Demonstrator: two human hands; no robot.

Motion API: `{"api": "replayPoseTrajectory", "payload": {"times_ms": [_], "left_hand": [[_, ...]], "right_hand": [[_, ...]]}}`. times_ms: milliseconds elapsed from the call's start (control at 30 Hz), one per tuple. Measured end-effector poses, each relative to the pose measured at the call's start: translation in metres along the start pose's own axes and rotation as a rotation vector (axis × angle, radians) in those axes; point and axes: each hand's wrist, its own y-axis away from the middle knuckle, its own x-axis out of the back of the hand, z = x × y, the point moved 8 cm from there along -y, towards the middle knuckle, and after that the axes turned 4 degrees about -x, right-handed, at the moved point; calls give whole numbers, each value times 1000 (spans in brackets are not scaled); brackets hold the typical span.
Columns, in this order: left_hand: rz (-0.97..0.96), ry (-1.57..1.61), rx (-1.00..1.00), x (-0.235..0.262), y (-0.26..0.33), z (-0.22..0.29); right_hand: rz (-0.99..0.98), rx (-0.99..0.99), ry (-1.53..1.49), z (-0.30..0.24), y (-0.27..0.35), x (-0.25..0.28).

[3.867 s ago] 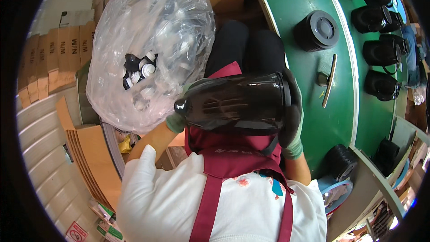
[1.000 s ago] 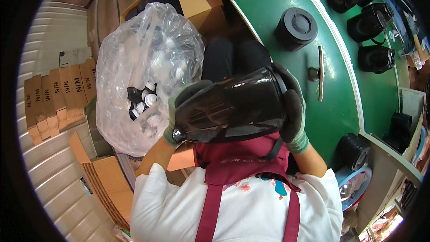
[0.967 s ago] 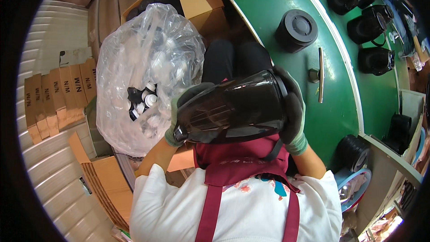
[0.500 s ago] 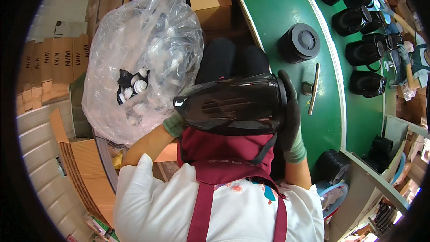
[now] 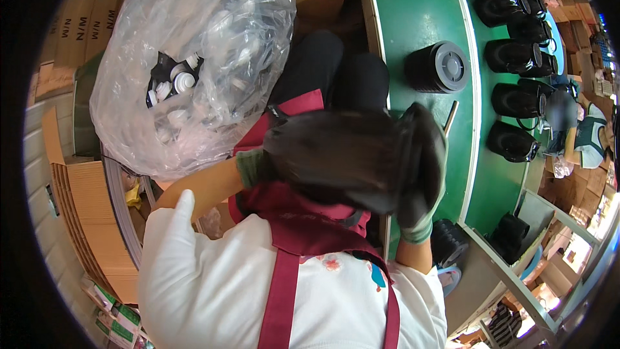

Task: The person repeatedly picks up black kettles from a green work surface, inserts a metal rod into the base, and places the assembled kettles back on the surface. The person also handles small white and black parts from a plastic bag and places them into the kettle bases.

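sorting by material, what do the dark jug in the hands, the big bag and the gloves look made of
Jug: probably dark smoke-tinted plastic; motion blur hides its finish.
Bag: thin clear plastic film, crinkled and glossy, with small black and white parts visible through it.
Gloves on the left hand and right hand: seemingly knit fabric, green cuffs, darker matte palms, perhaps coated.

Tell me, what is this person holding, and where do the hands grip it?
A dark, smoky plastic jug, blurred, lying sideways. The left hand grips its narrow end; the right hand wraps its wide end.
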Motion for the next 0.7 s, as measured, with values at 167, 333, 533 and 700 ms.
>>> {"api": "replayPoseTrajectory", "payload": {"times_ms": [167, 333, 533, 700], "left_hand": [[17, -1216, -482, -33, -8, 103], [-113, -49, 56, 70, -37, -4], [-237, -844, -572, -3, -51, 16], [-155, -1223, -763, -33, -34, 53]], "right_hand": [[-79, -476, -247, 57, 26, -1], [-95, -608, -254, 60, 41, 15], [225, -764, -417, 69, 55, 31], [42, -1371, -488, 63, 87, 37]]}}
